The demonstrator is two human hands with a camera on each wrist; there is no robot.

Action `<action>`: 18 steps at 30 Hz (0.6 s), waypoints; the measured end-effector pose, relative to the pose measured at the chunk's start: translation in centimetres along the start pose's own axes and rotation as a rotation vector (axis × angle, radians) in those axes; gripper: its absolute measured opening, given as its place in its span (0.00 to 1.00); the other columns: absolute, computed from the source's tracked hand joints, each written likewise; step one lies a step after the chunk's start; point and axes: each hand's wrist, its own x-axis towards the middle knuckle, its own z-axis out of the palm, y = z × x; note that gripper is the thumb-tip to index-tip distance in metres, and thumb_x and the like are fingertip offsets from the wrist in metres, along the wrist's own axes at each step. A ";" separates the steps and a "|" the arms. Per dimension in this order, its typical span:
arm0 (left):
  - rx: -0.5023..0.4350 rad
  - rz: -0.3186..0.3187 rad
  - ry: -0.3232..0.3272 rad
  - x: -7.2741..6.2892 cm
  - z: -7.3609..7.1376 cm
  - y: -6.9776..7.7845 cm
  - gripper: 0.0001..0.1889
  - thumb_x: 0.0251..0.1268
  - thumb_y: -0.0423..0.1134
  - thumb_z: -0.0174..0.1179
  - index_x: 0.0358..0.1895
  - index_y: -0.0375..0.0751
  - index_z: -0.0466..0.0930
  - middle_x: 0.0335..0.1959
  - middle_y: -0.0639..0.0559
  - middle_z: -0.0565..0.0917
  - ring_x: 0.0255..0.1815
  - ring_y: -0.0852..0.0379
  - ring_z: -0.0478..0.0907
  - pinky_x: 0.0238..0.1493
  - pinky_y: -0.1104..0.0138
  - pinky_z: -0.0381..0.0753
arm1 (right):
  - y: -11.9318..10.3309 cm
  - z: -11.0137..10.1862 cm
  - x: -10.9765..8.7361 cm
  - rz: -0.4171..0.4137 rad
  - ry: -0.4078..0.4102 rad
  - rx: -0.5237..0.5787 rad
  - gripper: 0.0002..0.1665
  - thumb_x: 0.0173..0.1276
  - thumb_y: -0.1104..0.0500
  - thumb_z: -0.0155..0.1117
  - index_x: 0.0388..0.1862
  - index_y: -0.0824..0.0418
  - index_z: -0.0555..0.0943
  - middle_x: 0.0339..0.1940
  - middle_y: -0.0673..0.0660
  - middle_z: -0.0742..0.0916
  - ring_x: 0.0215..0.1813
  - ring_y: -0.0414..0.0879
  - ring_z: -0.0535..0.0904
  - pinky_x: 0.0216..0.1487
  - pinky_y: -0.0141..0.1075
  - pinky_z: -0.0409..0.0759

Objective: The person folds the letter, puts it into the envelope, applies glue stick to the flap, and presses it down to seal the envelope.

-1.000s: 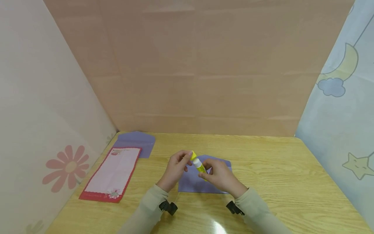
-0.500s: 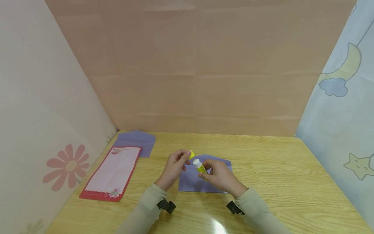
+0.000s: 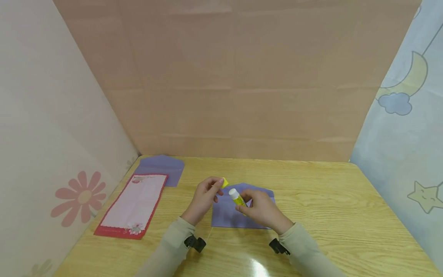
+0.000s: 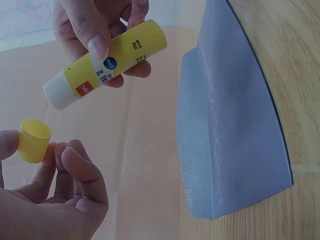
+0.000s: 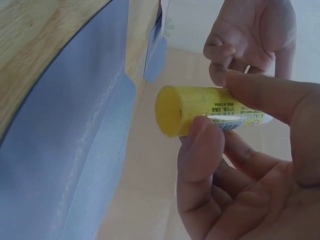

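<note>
Purple envelope [image 3: 225, 217], landmark for all positions: it lies on the wood-grain table [image 3: 328, 196] with its flap [image 4: 192, 150] opened away from you, a whitish streak running along the fold. Your left hand [image 3: 203, 198], at the envelope's left side, pinches the yellow cap [image 4: 34, 142] between thumb and finger, the remaining fingers loosely bent. Your right hand [image 3: 261, 207], above the envelope's right part, grips the yellow glue stick [image 4: 107, 62] between thumb and fingers. The glue stick is held tilted above the envelope, its white end angled toward the cap; the two are near each other but apart. Left of the envelope and farther from you is a second envelope [image 3: 160, 167], also purple; the red-bordered letter sheet [image 3: 133, 202], left of the landmark, overlaps that second one. Behind the envelope, beyond the table, rises a brownish backdrop [image 3: 235, 84].
</note>
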 end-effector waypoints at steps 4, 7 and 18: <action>0.001 -0.009 0.021 0.1 -0.2 -0.1 0.18 0.78 0.49 0.53 0.52 0.36 0.79 0.43 0.47 0.78 0.41 0.46 0.78 0.34 0.62 0.77 | 0.2 0.1 0.0 0.001 0.000 -0.004 0.08 0.63 0.54 0.73 0.38 0.54 0.84 0.32 0.47 0.84 0.24 0.41 0.75 0.24 0.34 0.74; 0.003 -0.015 0.026 0.1 -0.6 -0.1 0.19 0.76 0.52 0.54 0.52 0.38 0.79 0.45 0.45 0.79 0.40 0.48 0.78 0.36 0.60 0.79 | 0.5 0.1 0.0 0.014 0.004 -0.011 0.07 0.63 0.55 0.73 0.36 0.54 0.83 0.31 0.47 0.84 0.24 0.41 0.75 0.24 0.34 0.74; 0.676 -0.005 -0.358 -1.3 -1.9 -0.2 0.10 0.67 0.43 0.66 0.36 0.40 0.84 0.36 0.51 0.83 0.31 0.58 0.76 0.32 0.67 0.76 | 1.8 0.1 0.8 0.126 0.121 -0.001 0.10 0.63 0.51 0.73 0.29 0.54 0.83 0.22 0.48 0.80 0.23 0.40 0.70 0.24 0.33 0.70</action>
